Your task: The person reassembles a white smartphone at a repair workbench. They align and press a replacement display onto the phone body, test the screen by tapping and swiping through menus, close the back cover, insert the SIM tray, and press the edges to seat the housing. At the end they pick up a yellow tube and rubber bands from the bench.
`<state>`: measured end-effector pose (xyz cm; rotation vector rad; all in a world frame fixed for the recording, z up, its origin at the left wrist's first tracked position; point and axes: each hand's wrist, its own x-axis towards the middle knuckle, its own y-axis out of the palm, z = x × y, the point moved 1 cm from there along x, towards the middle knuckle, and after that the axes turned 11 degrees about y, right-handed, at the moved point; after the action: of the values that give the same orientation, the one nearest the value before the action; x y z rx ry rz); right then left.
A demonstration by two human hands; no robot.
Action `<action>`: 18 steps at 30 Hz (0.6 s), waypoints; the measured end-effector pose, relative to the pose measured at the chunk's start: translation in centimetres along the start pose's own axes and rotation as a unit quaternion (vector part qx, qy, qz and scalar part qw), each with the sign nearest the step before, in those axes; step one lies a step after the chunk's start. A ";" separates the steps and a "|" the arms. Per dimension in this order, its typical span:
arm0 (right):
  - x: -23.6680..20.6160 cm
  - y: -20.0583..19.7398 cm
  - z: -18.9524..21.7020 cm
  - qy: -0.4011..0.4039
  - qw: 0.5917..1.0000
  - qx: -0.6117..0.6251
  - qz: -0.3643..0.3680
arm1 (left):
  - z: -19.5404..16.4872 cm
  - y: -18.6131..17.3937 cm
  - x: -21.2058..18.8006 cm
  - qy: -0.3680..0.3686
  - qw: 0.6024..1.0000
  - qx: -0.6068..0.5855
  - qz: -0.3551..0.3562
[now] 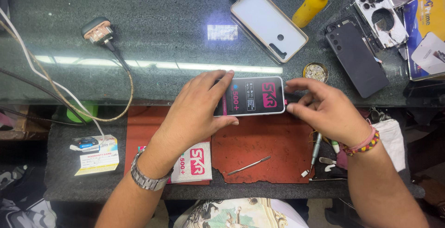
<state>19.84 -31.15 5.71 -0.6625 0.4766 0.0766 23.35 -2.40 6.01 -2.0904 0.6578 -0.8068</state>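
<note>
While our left hand (197, 109) grips the black rectangular phone (252, 96) with pink film, our right hand (327, 109) pinches its end above the red mat (269, 147).

This looks like a phone repair shop. A dark glass-topped tabletop (153, 33) carries a clear phone case (269, 24), a dark phone lying face down (359, 58) and 2 stripped phone housings (384, 10) with their camera cut-outs bare. A yellow squeeze bottle (315, 0) and a small round tin of what seem to be tiny screws (315, 71) sit among them. On the lower level lies a red work mat (264, 149) with a thin metal pry tool (249, 165), a screwdriver (315, 147) and a screen-protector packet (194, 163). Cables (55, 89) trail along the left side.
</note>
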 end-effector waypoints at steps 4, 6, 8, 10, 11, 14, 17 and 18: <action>-1.3 0.5 1.1 -0.208 0.963 -0.133 -0.107 | 0.3 0.3 -0.5 -0.008 1.000 -0.012 0.000; -1.7 0.9 1.2 -0.209 0.956 -0.159 -0.128 | 0.4 0.5 -0.7 -0.009 1.000 -0.013 -0.005; -1.7 1.1 1.2 -0.213 0.954 -0.161 -0.139 | 0.5 0.6 -0.8 -0.011 1.000 -0.015 -0.004; -1.6 1.1 1.2 -0.218 0.956 -0.141 -0.138 | 0.5 0.7 -1.0 -0.009 1.000 -0.017 -0.007; -1.5 1.1 1.2 -0.251 0.940 -0.172 -0.152 | 0.5 0.7 -1.0 -0.006 1.000 -0.017 -0.012; -1.5 1.0 1.1 -0.326 0.899 -0.231 -0.181 | 0.6 0.8 -1.1 -0.004 1.000 -0.018 -0.015; -1.4 1.0 1.0 -0.362 0.883 -0.230 -0.189 | 0.7 0.8 -1.1 -0.001 1.000 -0.018 -0.014; -1.4 0.9 0.9 -0.378 0.876 -0.234 -0.190 | 0.6 0.8 -1.1 0.001 1.000 -0.018 -0.014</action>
<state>18.80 -29.76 6.46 -1.1201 -0.4541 0.0724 22.95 -1.81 4.66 -2.1359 0.6487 -0.8181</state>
